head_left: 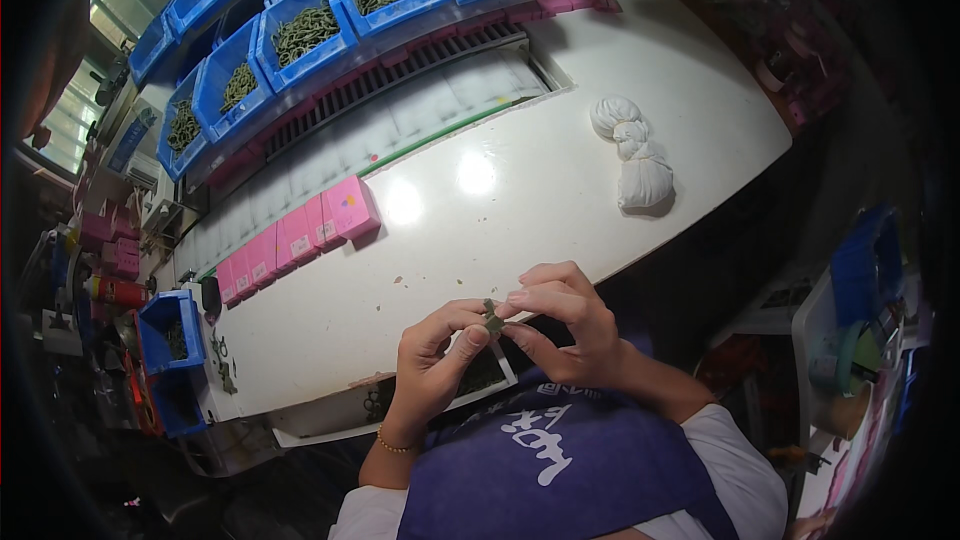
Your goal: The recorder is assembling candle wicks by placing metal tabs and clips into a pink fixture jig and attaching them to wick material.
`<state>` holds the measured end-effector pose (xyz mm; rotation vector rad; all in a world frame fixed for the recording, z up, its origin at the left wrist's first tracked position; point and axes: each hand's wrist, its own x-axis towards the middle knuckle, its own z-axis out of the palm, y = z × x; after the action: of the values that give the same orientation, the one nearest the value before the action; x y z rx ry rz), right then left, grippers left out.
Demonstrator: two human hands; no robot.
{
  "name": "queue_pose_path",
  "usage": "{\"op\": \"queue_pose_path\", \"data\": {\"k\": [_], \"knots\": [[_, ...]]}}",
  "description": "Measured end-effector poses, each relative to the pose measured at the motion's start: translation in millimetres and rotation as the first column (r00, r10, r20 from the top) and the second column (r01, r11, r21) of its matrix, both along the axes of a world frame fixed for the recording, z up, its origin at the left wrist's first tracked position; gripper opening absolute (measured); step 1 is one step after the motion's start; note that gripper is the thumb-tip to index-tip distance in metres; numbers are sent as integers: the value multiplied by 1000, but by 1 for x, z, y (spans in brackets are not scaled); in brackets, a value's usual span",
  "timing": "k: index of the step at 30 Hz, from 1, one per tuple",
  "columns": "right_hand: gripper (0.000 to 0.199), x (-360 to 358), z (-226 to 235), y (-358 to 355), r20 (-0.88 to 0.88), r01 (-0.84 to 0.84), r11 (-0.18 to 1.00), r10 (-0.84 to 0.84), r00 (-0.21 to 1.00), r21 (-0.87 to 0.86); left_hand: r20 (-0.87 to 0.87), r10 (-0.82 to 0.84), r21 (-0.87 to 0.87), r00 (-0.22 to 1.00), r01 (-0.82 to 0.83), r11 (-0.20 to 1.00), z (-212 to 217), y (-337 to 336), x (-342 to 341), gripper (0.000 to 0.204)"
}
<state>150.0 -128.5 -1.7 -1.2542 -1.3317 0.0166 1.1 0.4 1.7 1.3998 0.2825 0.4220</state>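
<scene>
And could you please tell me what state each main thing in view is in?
Left hand: pinching the small green piece.
Small green piece: held up off the table.
Right hand: fingertips at the piece; grip unclear.
Front-row blue bins: holding heaped green pieces.
Pink blocks: lined up side by side.
White cloth bundle: knotted, lying on the table.
Purple apron: worn.

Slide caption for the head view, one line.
Left hand and right hand hold a small olive-green part by a white worktable; pink blocks and blue bins stand beyond.
</scene>
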Motion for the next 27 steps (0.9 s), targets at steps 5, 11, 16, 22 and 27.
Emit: {"op": "queue_pose_path", "data": {"k": [5,11,16,22,27], "knots": [[54,1,2,0,16,5,1000,-5,1000,-1,-8,-9,31,1000,9,999,1,1,0,14],[58,1,3,0,-8,-13,1000,13,1000,-13,-14,-9,50,1000,10,999,0,2,0,14],[61,-1,-2,-2,-121,-68,998,66,990,-8,-8,-11,49,1000,11,999,1,2,1,13],[61,1,2,0,-47,-23,1000,23,999,5,0,-39,4,999,39,999,0,3,1,16],[51,0,1,-5,-133,-1,1000,2,991,5,115,-122,-367,986,156,917,-8,7,2,22]]}}
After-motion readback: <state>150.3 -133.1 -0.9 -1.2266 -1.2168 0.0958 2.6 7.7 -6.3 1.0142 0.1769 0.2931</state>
